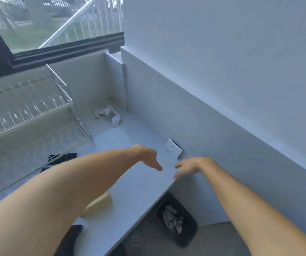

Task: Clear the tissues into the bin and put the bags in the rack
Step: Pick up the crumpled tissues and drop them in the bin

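While hands [168,166] hover empty – tissues [108,114] beyond

Rack [28,109] shiny wire; counter [130,141] smooth matt; tissues [108,114] crumpled, probably paper.

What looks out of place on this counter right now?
Crumpled tissues lie loose in the counter's far corner, though the bin on the floor already holds some. The white socket plate sits askew against the wall. Both hands, left and right, are empty.

Rack [24,115] left on counter [133,185], tissues [108,113] behind, bin [177,221] below right.
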